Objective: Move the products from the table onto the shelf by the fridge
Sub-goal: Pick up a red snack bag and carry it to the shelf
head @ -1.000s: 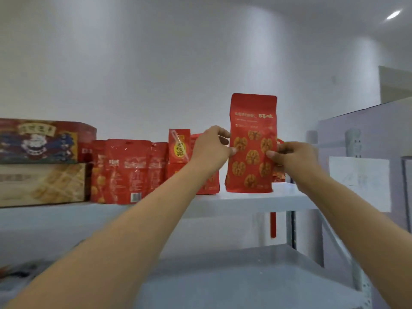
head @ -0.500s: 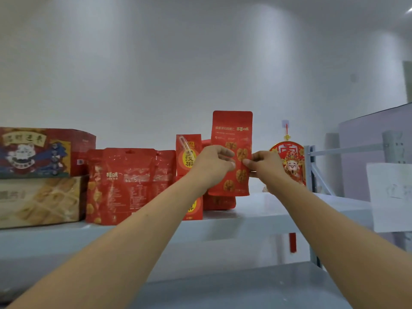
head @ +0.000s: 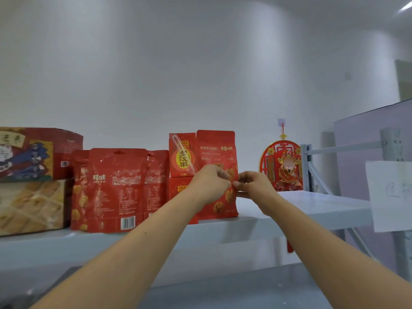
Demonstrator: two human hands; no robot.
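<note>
A tall red walnut pouch stands upright on the white shelf, right beside two stacked red boxes. My left hand pinches the pouch's front from the left. My right hand pinches its right edge at mid height. Both arms reach up from below and hide the pouch's lower left part.
Several red snack pouches stand to the left, then a red gift box on a waffle box. A red hanging ornament is on the wall to the right. A paper sheet hangs on the shelf's upright. A lower shelf lies beneath.
The pouch has come down and back from mid-air until it stands on the shelf by the red boxes. Both hands followed it and drew closer together.
</note>
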